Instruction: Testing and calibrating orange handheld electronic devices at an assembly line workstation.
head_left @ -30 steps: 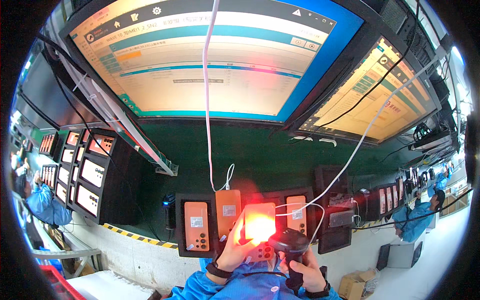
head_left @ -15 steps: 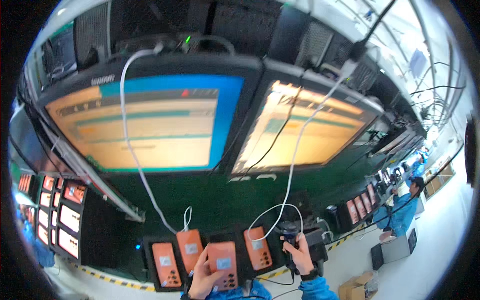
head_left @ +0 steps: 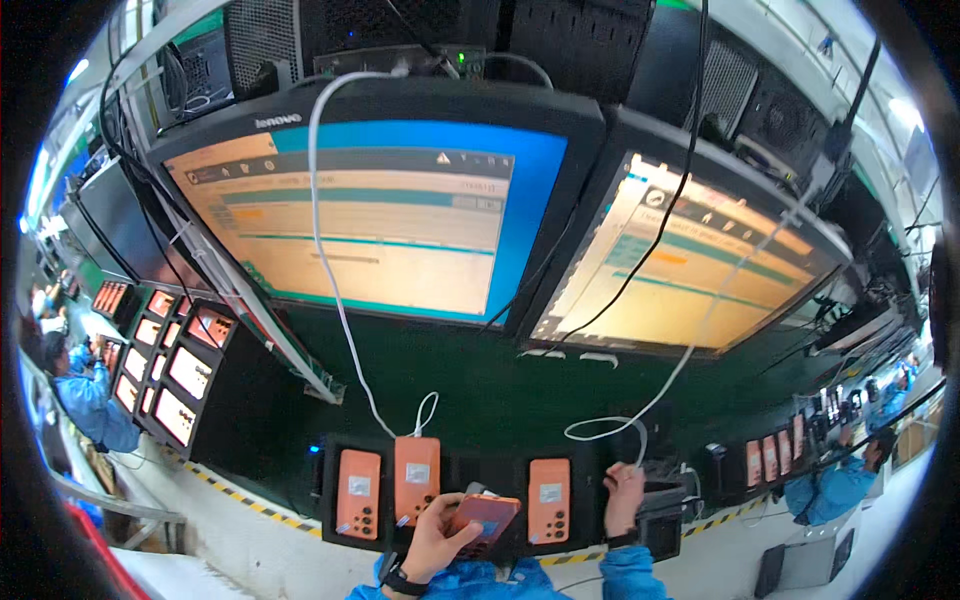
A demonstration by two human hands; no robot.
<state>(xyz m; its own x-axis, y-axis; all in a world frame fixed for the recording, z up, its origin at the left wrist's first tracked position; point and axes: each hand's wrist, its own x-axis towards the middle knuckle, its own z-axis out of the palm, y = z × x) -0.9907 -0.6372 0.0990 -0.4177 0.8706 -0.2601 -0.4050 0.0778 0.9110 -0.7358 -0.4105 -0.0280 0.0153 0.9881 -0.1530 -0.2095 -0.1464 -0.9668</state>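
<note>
My left hand (head_left: 440, 540) is closed around an orange phone (head_left: 486, 520), tilted with its back partly showing. A black tray slot lies just beyond it. To its left, two orange phones lie in black trays: an outer one (head_left: 358, 495) and an inner one (head_left: 417, 478) with a white cable (head_left: 327, 260) at its top edge. Another orange phone (head_left: 549, 500) rests in a tray between my hands. My right hand (head_left: 624, 500) pinches the end of a second white cable (head_left: 668, 400), which loops over the green bench; its tip is hidden by the fingers.
Two lit monitors, left (head_left: 350, 220) and right (head_left: 680, 260), stand across the bench. Beside my right hand sits a black box (head_left: 662, 525). Racks with more phones stand left (head_left: 190, 372) and right (head_left: 770, 455). People in blue work at both sides.
My left hand has tilted its phone from back-up to edge-on. My right hand has shifted off a dark handheld device. The second cable's loop has moved away from the phone between my hands.
</note>
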